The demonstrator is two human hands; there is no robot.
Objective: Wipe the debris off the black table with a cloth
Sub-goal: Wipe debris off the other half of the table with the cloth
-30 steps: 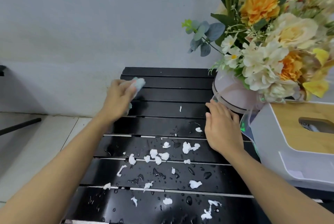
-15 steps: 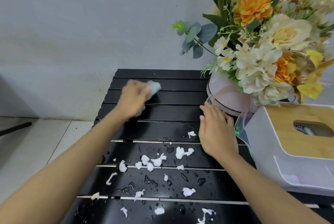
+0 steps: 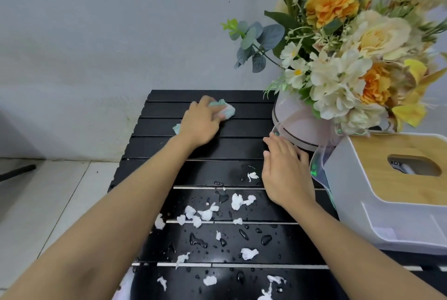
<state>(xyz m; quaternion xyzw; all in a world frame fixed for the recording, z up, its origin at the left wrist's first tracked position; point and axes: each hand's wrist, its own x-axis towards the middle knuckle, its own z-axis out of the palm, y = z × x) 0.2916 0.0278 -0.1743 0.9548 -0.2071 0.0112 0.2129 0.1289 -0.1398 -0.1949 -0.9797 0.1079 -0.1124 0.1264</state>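
My left hand (image 3: 200,125) is at the far end of the worktop (image 3: 244,128), its fingers curled over the cloth (image 3: 227,110), a crumpled pale green piece that it grips and presses down on the far slats. A corner of the cloth shows also at the wrist side. My right hand (image 3: 287,175) lies flat on the worktop, fingers straight and close together, holding nothing, just beside the base of the flower box (image 3: 292,120); I cannot tell if the fingertips touch it. From how things lie, I judge that the task is only in its first part. The far slats around the cloth look bare and dry, so that zone seems finished. The debris (image 3: 206,214), many small white bits like torn wet paper, sits on the middle and near slats between my 2 forearms, together with water drops (image 3: 266,239), and some bits lie at the near edge of the view. The cloth touches none of it and is well apart from the nearest bit. So almost all of the wiping is left, I think: the cloth has to come toward me over the wet slats and gather the bits, with care at the gaps between slats, where small pieces could stick. The tissue box (image 3: 387,215) stands at the right, close to my right forearm.
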